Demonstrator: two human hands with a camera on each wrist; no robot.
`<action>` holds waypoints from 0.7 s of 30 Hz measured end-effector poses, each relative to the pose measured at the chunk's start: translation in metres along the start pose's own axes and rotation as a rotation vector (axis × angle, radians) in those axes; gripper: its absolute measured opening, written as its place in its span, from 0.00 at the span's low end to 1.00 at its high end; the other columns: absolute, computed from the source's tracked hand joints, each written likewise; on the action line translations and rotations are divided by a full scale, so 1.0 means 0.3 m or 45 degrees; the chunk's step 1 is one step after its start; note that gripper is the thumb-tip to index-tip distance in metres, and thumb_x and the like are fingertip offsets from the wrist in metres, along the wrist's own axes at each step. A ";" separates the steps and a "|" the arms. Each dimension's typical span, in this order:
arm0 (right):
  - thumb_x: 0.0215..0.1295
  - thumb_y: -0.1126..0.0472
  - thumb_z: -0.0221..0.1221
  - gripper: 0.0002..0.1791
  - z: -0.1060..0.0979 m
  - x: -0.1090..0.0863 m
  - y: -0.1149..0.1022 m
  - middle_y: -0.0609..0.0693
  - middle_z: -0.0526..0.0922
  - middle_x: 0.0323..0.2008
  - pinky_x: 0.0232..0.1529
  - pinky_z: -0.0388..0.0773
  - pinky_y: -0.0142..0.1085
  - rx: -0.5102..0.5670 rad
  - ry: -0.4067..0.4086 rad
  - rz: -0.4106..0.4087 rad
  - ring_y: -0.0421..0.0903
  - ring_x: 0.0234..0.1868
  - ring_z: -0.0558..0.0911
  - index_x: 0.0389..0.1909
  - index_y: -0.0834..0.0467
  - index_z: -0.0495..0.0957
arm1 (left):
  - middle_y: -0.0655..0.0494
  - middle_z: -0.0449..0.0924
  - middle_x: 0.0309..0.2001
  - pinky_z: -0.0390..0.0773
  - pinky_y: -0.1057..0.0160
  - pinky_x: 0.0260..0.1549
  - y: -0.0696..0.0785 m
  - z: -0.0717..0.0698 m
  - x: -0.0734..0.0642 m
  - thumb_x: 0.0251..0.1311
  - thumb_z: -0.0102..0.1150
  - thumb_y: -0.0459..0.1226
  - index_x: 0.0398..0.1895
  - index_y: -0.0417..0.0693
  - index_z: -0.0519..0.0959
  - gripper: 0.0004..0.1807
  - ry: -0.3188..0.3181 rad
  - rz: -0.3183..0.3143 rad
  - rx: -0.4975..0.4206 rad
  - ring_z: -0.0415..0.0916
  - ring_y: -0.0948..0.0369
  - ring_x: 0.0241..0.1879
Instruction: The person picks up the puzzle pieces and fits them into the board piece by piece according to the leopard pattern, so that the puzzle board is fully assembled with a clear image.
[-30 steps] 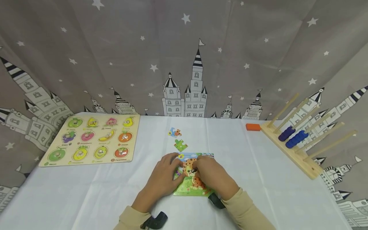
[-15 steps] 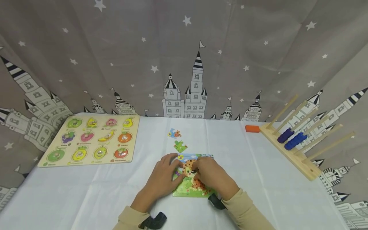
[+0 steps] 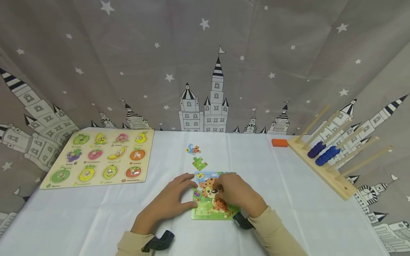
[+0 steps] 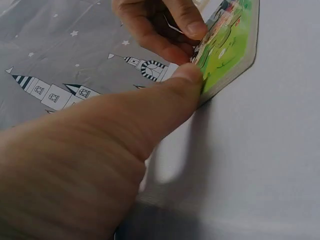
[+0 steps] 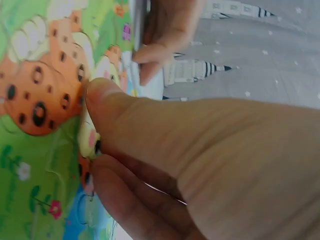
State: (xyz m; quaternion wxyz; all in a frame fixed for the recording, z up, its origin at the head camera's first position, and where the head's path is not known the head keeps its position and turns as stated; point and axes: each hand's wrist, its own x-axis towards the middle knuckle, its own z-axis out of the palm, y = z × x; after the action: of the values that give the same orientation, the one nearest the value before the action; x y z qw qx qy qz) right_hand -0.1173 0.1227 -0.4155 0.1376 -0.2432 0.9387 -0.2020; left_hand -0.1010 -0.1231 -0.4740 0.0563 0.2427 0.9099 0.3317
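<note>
Left hand (image 3: 168, 202) open, steadying puzzle board (image 3: 205, 212) | right hand (image 3: 238, 195) pinching puzzle piece (image 5: 89, 137)

A left hand (image 4: 95, 145) fills the foreground, its thumb tip pressed against the near edge of a green picture puzzle (image 4: 227, 47) lying on a white tablecloth (image 4: 250, 165); a right hand (image 4: 160, 25) is seen touching the puzzle from above, before a castle-printed curtain (image 4: 55, 55)

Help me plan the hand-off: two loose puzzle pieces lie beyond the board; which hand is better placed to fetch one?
Probably the left hand: it only steadies the puzzle board edge, while the right hand presses a piece.
</note>
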 end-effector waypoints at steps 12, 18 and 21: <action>0.62 0.57 0.72 0.26 -0.036 0.213 0.074 0.48 0.85 0.45 0.48 0.82 0.37 0.287 0.137 -0.008 0.42 0.43 0.82 0.61 0.55 0.81 | 0.51 0.64 0.76 0.64 0.35 0.72 0.007 -0.024 -0.002 0.38 0.78 0.65 0.63 0.62 0.76 0.46 -0.074 -0.018 0.006 0.59 0.43 0.76; 0.61 0.56 0.72 0.33 -0.032 0.301 0.079 0.49 0.81 0.49 0.45 0.79 0.35 0.192 0.045 0.023 0.42 0.42 0.78 0.67 0.51 0.77 | 0.51 0.61 0.78 0.59 0.33 0.73 0.014 -0.025 -0.006 0.31 0.78 0.68 0.68 0.63 0.73 0.54 -0.123 0.003 0.030 0.54 0.42 0.79; 0.61 0.55 0.73 0.29 -0.037 0.316 0.069 0.50 0.80 0.48 0.43 0.78 0.35 0.164 0.030 0.034 0.42 0.41 0.77 0.63 0.52 0.80 | 0.50 0.60 0.78 0.58 0.32 0.73 0.014 -0.028 -0.010 0.30 0.78 0.68 0.70 0.63 0.72 0.57 -0.133 0.036 0.040 0.53 0.42 0.79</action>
State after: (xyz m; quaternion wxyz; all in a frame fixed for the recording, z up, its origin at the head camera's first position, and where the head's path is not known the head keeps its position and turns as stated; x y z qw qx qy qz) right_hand -0.2094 0.0942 -0.4302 0.1444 -0.2190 0.9284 -0.2630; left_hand -0.0988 -0.1267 -0.4651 0.0951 0.2732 0.9073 0.3050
